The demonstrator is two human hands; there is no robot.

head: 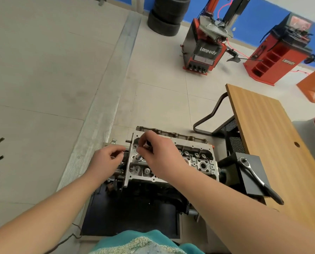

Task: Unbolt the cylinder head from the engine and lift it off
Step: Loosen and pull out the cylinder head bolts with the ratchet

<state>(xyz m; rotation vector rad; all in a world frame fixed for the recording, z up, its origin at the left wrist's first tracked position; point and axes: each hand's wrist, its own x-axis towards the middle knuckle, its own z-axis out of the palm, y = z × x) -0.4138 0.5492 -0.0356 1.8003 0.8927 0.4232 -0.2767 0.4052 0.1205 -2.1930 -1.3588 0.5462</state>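
**Right hand pinched on socket extension over cylinder head**

Right hand (157, 153) over the left end of the cylinder head (173, 160), fingers drawn together around a short dark-handled socket extension (141, 154), its chrome tip set down into the head's top face. Left hand (107, 162) just off the head's left edge, fingers curled loosely inward near the timing end, thumb and forefinger close together; whether anything sits pinched between them cannot be told.

Cylinder head seated on the engine block (147, 187), valve springs and spark-plug wells exposed, the whole engine standing on a dark base plate (127, 217) on the tiled floor.

Ratchet wrench (257, 177) lying loose on a black box (248, 173) at the head's right end, well apart from both hands. Wooden table (274, 143) close along the right side, its edge running beside the box. Open floor to the left and beyond the far edge of the head. Tyre changer (206, 44), wheel balancer (281, 50) and stacked tyres (168, 13) far off by the blue wall.
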